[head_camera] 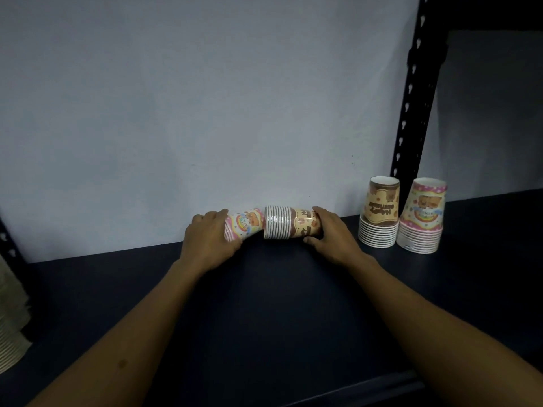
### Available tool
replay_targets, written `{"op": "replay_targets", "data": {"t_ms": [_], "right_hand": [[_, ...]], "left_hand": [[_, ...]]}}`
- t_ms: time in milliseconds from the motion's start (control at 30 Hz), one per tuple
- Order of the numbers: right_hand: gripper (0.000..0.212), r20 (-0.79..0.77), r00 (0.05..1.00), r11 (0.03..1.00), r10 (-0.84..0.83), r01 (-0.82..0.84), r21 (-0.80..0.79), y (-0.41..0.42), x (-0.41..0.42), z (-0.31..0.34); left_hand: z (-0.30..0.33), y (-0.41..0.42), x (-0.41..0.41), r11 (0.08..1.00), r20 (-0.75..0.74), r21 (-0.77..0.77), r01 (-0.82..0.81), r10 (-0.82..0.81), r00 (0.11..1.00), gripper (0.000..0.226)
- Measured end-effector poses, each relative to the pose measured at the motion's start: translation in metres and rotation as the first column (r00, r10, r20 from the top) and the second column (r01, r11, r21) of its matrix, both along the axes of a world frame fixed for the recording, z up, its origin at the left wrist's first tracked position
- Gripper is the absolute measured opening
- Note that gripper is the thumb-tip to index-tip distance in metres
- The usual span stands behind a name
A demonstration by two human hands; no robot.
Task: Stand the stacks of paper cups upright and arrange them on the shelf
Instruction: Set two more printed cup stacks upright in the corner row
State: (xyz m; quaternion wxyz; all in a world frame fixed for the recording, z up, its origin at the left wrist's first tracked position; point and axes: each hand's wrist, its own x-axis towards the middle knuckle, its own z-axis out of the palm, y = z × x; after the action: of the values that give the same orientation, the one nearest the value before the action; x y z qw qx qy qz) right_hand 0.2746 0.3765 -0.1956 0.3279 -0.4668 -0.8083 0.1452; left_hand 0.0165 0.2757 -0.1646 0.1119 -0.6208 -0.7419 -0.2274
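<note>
Two stacks of paper cups lie on their sides against the back wall of the dark shelf (264,304). My left hand (210,240) grips the pink rainbow-print stack (248,224). My right hand (330,233) grips the brown bear-print stack (289,223), whose white rims face left and touch the pink stack. Further right, a brown stack (380,212) and a pink stack (423,215) stand rim-down side by side.
A black perforated shelf post (411,92) rises behind the standing stacks. At the far left edge is another black post (7,245) and a pale ribbed stack of cups (11,327). A white wall backs the shelf.
</note>
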Motion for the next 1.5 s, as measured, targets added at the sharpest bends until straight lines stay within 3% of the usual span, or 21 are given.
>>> {"op": "replay_targets", "data": {"t_ms": [133,233,300,400,467,600,700,867,933,1267,1400,1500], "right_hand": [[0.071,-0.099,0.995,0.999,0.014,-0.011,0.032,-0.009,0.002,0.003],[0.069,-0.335,0.940,0.999,0.055,-0.051,0.021,-0.020,0.003,0.008],[0.067,-0.508,0.859,0.998,0.064,-0.064,0.017,-0.030,0.001,0.015],[0.065,-0.684,0.722,0.993,0.102,-0.112,0.031,-0.047,-0.010,0.025],[0.066,-0.709,0.693,0.990,0.133,-0.130,0.059,-0.059,-0.022,0.029],[0.069,-0.725,0.660,0.977,0.197,-0.197,0.086,-0.073,-0.050,0.028],[0.067,-0.728,0.660,0.967,0.188,-0.255,0.019,-0.078,-0.070,0.024],[0.062,-0.422,0.877,0.941,0.228,-0.310,-0.136,-0.078,-0.079,0.009],[0.056,-0.299,0.918,0.937,0.261,-0.315,-0.152,-0.078,-0.082,0.009],[0.047,-0.304,0.942,0.962,0.145,-0.206,-0.178,-0.073,-0.096,0.008],[0.049,-0.266,0.953,0.964,0.144,-0.197,-0.182,-0.075,-0.095,0.006],[0.058,-0.203,0.977,0.995,0.059,-0.074,-0.064,-0.087,-0.094,0.010]], "left_hand": [[-0.010,-0.008,0.006,0.991,-0.022,0.133,0.007,-0.004,1.000,0.068],[-0.019,-0.022,0.008,0.949,0.193,0.310,-0.052,-0.009,0.981,0.066],[-0.022,-0.031,0.005,0.920,0.388,0.367,-0.140,-0.014,0.922,0.064],[-0.018,-0.042,0.002,0.917,0.517,0.354,-0.183,-0.028,0.856,0.064],[-0.014,-0.050,0.002,0.931,0.565,0.321,-0.175,-0.040,0.824,0.065],[-0.019,-0.062,-0.002,0.958,0.690,0.218,-0.186,-0.017,0.724,0.068],[-0.024,-0.067,-0.003,0.964,0.709,0.197,-0.180,-0.013,0.705,0.070],[-0.025,-0.066,-0.003,0.955,0.710,0.217,-0.202,-0.013,0.704,0.070],[-0.026,-0.066,-0.004,0.954,0.709,0.219,-0.203,-0.013,0.705,0.071],[-0.025,-0.067,-0.004,0.961,0.702,0.199,-0.194,-0.002,0.712,0.073],[-0.021,-0.072,-0.004,0.979,0.708,0.122,-0.160,0.027,0.705,0.079],[-0.020,-0.081,-0.011,0.994,0.678,0.035,-0.101,0.051,0.733,0.080]]}}
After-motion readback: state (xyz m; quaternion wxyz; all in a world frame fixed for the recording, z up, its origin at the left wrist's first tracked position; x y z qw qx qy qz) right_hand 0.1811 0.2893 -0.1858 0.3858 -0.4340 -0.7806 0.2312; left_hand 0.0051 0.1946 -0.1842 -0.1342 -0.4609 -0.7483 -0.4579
